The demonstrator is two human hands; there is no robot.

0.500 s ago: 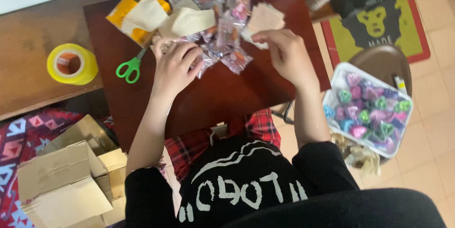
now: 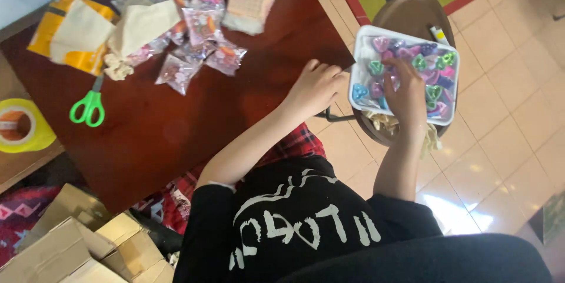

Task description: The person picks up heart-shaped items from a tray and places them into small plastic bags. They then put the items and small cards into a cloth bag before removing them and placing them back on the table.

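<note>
My right hand (image 2: 406,92) reaches into a white tray (image 2: 360,53) full of small colourful heart-shaped pieces (image 2: 432,68), fingers down among them. Whether it grips one is hidden by the hand itself. The tray rests on a round brown stool (image 2: 412,9) to the right of the dark wooden table (image 2: 176,136). My left hand (image 2: 315,86) lies at the table's right edge with fingers curled and nothing in them. Clear packets (image 2: 197,42) with small coloured items lie in a heap at the far side of the table.
A stack of beige squares (image 2: 250,3), cream cloth pouches (image 2: 141,27) and a yellow bag (image 2: 73,30) sit near the packets. Green scissors (image 2: 88,106) lie left, a yellow tape roll (image 2: 23,127) beyond. Cardboard boxes (image 2: 70,242) stand lower left; tiled floor right.
Both hands have left the packet heap. My right hand swung right into the tray on the stool, and my left hand slid to the table's right edge. The view turned right.
</note>
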